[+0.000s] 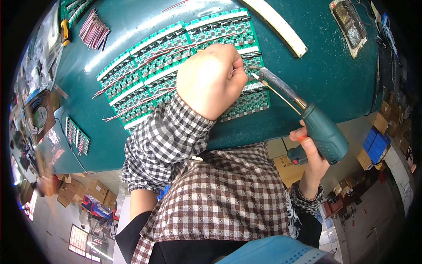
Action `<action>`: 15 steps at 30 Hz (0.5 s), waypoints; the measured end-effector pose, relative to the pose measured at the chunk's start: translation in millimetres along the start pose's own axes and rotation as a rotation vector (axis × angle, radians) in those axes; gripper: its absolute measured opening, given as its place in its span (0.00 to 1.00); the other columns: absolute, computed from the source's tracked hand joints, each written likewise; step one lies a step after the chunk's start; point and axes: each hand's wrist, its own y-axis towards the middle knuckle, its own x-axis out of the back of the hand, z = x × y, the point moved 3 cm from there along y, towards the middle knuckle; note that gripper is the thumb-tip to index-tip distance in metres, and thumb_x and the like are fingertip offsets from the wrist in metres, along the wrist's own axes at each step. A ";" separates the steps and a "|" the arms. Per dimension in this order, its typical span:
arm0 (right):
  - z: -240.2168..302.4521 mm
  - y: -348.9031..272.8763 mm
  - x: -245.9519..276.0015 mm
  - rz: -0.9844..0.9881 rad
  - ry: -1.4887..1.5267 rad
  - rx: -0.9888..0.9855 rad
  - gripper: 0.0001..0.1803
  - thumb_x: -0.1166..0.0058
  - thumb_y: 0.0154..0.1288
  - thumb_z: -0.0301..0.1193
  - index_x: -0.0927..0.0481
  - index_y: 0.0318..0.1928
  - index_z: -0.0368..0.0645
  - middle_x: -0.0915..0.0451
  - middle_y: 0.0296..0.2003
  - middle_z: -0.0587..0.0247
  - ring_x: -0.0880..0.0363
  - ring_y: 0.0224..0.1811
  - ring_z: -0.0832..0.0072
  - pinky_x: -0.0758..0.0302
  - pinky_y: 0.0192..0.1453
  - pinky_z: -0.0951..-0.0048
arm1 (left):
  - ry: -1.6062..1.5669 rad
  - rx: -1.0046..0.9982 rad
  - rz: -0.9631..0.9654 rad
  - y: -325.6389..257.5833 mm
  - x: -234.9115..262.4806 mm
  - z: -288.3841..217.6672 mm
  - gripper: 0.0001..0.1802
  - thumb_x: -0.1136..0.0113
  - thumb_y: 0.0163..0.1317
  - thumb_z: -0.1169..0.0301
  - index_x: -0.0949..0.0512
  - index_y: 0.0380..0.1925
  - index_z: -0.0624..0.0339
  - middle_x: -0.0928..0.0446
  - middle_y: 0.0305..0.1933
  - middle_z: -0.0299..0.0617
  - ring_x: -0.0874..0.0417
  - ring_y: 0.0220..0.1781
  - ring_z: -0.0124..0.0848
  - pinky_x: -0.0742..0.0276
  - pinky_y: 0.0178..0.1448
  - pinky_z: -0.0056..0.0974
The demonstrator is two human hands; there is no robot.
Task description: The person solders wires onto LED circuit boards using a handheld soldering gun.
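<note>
My right hand (311,152) grips a green soldering gun (326,134), a finger at its red trigger. The gun's metal barrel (283,86) and thin feed tube (281,97) point up and left, the tip close to my left fingers. My left hand (213,81) is closed in a pinch above the panel of green circuit boards (165,53). A thin wire (233,71) shows at its fingertips; the rest of it is hidden by the hand. Red and white wires (127,78) lie in rows across the boards, which also carry white strips and black parts.
A bundle of pinkish wires (94,30) and a yellow-handled tool (65,32) lie at the far left. A smaller circuit board (77,136) rests near the left edge. A long pale bar (281,28) and a dirty metal tray (350,28) are at the far right.
</note>
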 end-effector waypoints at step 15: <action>-0.4 0.1 -0.2 0.007 -0.019 0.011 0.16 0.46 0.56 0.25 0.25 0.45 0.28 0.21 0.33 0.54 0.20 0.31 0.68 0.22 0.40 0.68 | 0.025 -0.013 -0.007 -0.7 -0.8 -0.5 0.06 0.40 0.44 0.74 0.28 0.21 0.58 0.28 0.22 0.42 0.23 0.25 0.41 0.27 0.29 0.41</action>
